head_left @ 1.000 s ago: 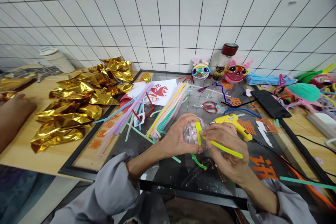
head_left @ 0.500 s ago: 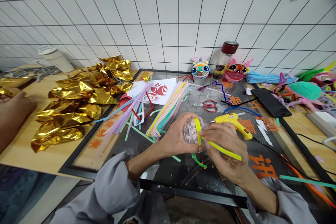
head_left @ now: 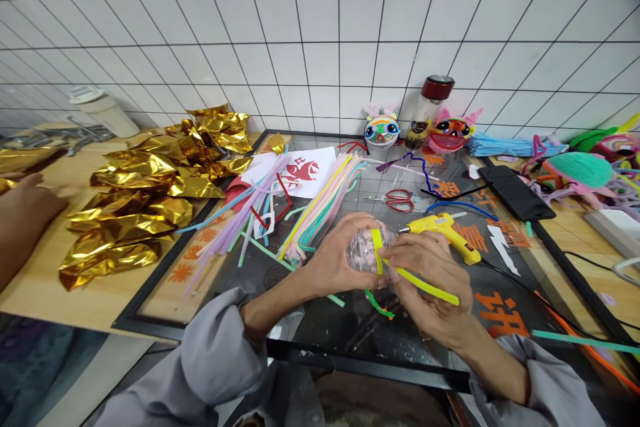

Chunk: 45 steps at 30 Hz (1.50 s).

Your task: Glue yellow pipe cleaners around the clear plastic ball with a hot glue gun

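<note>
My left hand (head_left: 336,261) is wrapped around a small pale pink ball (head_left: 361,252) above the black glass work board (head_left: 320,340). My right hand (head_left: 430,283) pinches a yellow pipe cleaner (head_left: 419,284) whose end curves over the ball's front. Its free end sticks out to the right past my fingers. A short green pipe cleaner piece (head_left: 376,305) lies on the glass just below both hands. A yellow glue gun (head_left: 445,233) lies right behind my right hand.
A fan of pastel pipe cleaners (head_left: 320,203) and red scissors (head_left: 400,200) lie behind the hands. Crumpled gold foil (head_left: 150,193) covers the wooden table at left, where another person's hand (head_left: 25,210) rests. Two small masks, a jar (head_left: 429,107) and a black phone (head_left: 515,195) stand further back.
Both hands have stayed almost still on the ball and yellow pipe cleaner, shifting only slightly. The other person's hand at left has moved a little.
</note>
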Available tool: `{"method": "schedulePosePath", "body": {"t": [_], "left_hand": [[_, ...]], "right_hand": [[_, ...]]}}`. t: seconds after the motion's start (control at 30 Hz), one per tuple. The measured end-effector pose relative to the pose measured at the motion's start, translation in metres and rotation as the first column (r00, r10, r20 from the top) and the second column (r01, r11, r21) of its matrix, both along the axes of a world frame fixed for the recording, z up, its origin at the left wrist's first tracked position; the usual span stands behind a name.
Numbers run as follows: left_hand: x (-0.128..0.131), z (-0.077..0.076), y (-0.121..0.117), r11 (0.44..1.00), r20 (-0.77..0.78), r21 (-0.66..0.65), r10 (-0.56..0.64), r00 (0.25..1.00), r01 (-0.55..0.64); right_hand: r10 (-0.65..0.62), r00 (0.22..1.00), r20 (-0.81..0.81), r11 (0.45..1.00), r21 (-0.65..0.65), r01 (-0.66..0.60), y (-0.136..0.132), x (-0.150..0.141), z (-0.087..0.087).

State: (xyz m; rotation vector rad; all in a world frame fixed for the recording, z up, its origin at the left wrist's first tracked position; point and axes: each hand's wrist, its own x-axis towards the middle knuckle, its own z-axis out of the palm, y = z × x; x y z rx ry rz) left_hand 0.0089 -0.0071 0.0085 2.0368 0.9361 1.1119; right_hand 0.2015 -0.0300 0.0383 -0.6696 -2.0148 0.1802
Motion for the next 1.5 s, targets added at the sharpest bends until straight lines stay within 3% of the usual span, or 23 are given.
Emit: {"method": "schedulePosePath", "body": {"t": [0.7, 0.97, 1.23, 1.5], "left_hand": [[0.0, 0.006, -0.004, 0.998, 0.003, -0.059, -0.018, 1.0, 0.018], [0.002, 0.008, -0.007, 0.966, 0.023, -0.253, 0.067, 0.997, -0.059], [0.002, 0.008, -0.002, 0.994, 0.004, -0.109, 0.023, 1.0, -0.023], [0.0, 0.003, -0.001, 0.998, 0.0, -0.056, 0.004, 1.0, -0.004]], "right_hand": [[-0.003, 1.0, 0.006, 1.0, 0.0, 0.003, 0.0, 0.0, -0.003], [-0.001, 1.0, -0.002, 1.0, -0.005, 0.001, -0.001, 0.0, -0.004], [-0.01, 1.0, -0.002, 1.0, 0.009, 0.01, 0.0, -0.001, -0.003], [-0.011, 1.0, -0.005, 1.0, 0.009, 0.011, -0.001, -0.001, 0.0]]}}
